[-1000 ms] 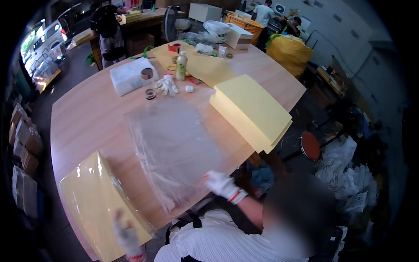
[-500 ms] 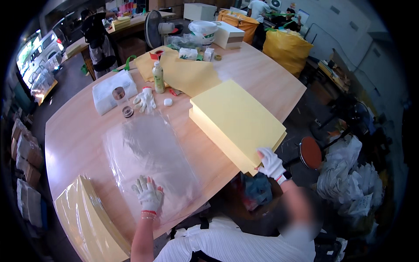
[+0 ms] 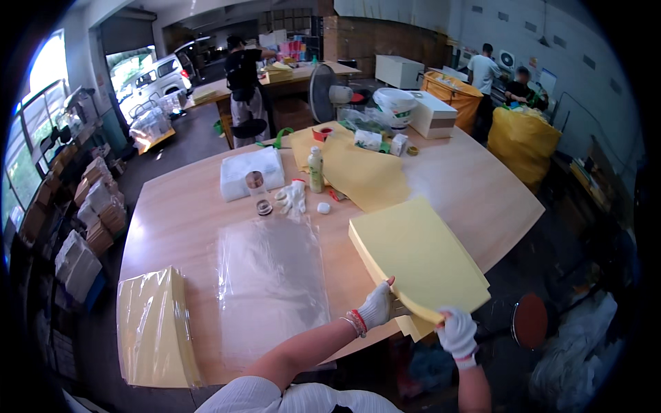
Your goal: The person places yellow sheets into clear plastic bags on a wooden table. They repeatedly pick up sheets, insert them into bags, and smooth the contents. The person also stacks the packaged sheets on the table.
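A thick stack of pale yellow paper sheets [image 3: 420, 251] lies at the right of the table, its near edge lifted and curved. My left hand [image 3: 376, 305], in a white glove with bare fingertips, grips that near edge, thumb on top and the other fingers hidden beneath. At the near right corner my right hand [image 3: 456, 333], gloved likewise, is closed on the lifted sheets. More yellow sheets stay below the raised part. Left of the stack, clear plastic bags [image 3: 272, 289] lie flat, touched by neither hand. A plastic-wrapped yellow stack [image 3: 153, 330] sits at the near left.
Farther back are a white glove [image 3: 292, 198], a bottle [image 3: 315, 171], a clear cup [image 3: 255, 183], a folded white bundle [image 3: 234, 176], brown paper [image 3: 365, 168], a bucket [image 3: 396, 107] and a fan [image 3: 321, 94]. A red-brown stool [image 3: 529, 321] stands right of the table. Several people work behind.
My left hand has left the plastic bags and moved right to the stack's near edge. The right hand now grips the corner, and the top sheets are bent upward. The view has tilted up.
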Demonstrator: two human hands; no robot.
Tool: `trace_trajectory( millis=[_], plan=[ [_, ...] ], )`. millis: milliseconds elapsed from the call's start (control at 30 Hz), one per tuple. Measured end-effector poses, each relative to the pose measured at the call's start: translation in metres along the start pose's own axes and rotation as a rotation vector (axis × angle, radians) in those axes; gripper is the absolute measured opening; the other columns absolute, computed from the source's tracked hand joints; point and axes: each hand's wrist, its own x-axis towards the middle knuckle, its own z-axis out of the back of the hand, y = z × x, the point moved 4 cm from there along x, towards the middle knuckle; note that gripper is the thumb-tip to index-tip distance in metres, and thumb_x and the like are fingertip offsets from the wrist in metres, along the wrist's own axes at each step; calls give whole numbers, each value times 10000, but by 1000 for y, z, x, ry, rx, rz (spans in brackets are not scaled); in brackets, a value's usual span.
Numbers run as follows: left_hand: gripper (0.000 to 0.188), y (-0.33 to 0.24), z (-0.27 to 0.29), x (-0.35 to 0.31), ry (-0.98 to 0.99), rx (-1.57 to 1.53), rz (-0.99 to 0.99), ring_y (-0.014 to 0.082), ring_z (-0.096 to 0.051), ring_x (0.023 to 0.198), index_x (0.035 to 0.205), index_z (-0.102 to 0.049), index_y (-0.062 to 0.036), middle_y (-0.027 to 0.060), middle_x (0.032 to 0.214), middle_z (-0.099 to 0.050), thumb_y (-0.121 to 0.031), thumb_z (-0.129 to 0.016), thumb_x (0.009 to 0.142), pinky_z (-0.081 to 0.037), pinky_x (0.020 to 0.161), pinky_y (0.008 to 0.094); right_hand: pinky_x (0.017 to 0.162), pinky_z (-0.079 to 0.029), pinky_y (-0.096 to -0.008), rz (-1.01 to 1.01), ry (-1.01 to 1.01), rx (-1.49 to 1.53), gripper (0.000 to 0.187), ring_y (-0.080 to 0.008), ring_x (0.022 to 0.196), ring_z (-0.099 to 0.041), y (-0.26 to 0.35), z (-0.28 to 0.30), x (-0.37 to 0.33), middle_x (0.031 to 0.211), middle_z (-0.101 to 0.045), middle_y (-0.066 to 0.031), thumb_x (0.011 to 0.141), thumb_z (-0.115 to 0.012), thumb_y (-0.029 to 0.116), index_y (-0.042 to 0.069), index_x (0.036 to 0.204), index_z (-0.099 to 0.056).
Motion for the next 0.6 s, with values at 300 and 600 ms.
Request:
trace_trajectory(
  millis=[300, 600],
  plan=[
    [531, 89, 22, -117, -93, 274, -79, 227, -518, 1096, 1310, -320, -109, 73, 1240, -463, -76, -502, 813, -499, 870, 442, 962, -386, -372, 54, 638, 399, 685, -321, 1167, -460, 22, 31, -64, 1206, -506, -184, 684, -726, 326, 29, 1241, -459],
    [772, 110, 19, -264, -30, 1322, 192, 302, -469, 1190, 1429, -151, -96, 200, 1256, -499, -346, -574, 834, -332, 1000, 332, 797, -441, -355, -1110, 507, 264, 440, -232, 949, -535, -20, -80, -123, 1039, -562, -112, 847, -569, 439, 80, 1100, -564]
  ],
)
